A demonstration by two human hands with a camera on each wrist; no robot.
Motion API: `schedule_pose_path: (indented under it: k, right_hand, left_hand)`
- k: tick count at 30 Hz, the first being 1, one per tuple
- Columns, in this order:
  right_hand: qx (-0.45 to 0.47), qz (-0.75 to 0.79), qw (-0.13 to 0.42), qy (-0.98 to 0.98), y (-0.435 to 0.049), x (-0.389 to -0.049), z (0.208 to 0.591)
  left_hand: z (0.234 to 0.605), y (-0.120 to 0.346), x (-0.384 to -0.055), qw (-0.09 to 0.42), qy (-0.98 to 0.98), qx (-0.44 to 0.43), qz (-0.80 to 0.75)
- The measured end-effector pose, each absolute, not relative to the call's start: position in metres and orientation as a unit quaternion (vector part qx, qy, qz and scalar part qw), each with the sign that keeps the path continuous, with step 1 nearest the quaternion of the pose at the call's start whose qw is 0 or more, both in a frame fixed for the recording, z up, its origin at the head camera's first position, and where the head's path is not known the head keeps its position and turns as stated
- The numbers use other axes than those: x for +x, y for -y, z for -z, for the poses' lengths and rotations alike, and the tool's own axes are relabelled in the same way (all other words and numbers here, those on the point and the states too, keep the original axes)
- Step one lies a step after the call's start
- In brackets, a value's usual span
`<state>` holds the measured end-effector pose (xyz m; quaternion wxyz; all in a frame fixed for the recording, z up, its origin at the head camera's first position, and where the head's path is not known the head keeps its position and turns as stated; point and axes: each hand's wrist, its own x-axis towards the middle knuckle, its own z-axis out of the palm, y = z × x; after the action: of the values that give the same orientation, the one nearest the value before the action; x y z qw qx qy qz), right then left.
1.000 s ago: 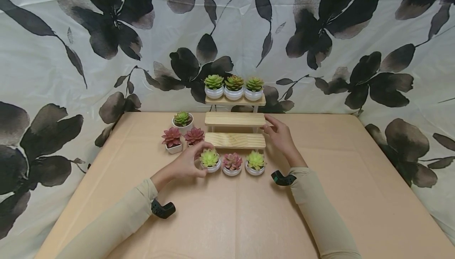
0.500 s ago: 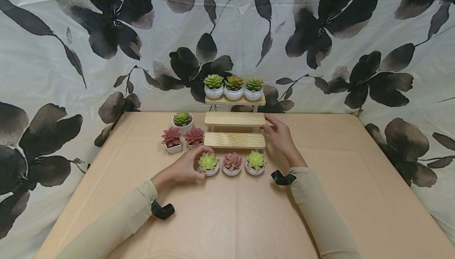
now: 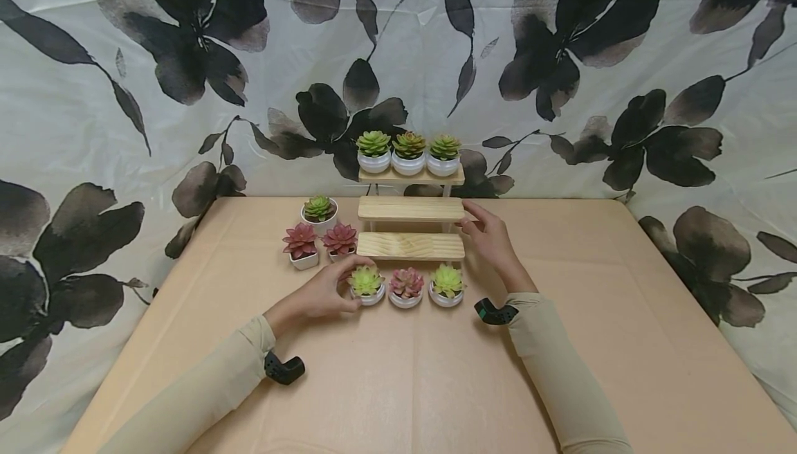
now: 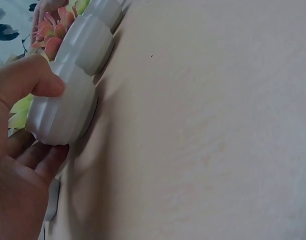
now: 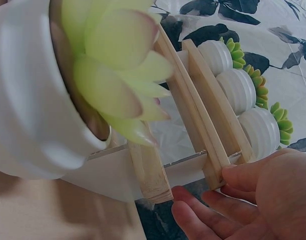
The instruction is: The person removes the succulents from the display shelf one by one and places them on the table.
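Observation:
My left hand (image 3: pixel 320 290) grips a white pot (image 4: pixel 65 107) holding a light green artificial succulent (image 3: pixel 366 279), thumb on one side and fingers on the other. This pot is the leftmost of three in a row in front of a tiered wooden stand. Beside it come a pink succulent (image 3: pixel 407 282) and another light green one (image 3: pixel 447 280), both in white pots. My right hand (image 3: pixel 492 236) holds the right end of the stand's middle shelf (image 3: pixel 411 209), with the thumb (image 5: pixel 238 176) against the plank's corner and the fingers beside it. The lower shelf (image 3: pixel 411 246) is bare.
Three green succulents (image 3: pixel 409 146) in white pots stand on the top shelf (image 3: pixel 411 176). Left of the stand are a green succulent (image 3: pixel 319 208) and two dark pink ones (image 3: pixel 301 238). A floral cloth (image 3: pixel 436 46) hangs behind the table (image 3: pixel 398 385).
Over the last second my left hand has shifted the light green succulent's pot very slightly toward me. The right hand and the other pots have stayed in place.

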<state>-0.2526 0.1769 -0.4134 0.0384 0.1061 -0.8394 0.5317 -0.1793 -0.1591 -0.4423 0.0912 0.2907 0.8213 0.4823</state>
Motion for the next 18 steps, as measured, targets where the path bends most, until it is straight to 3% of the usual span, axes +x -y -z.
schedule_pose_path:
  k: [18]
  right_hand:
    - [0.117, -0.54, 0.036, 0.833, -0.177, -0.252, 0.411]
  left_hand:
    - [0.43, 0.171, -0.181, 0.106, -0.842, 0.269, -0.455]
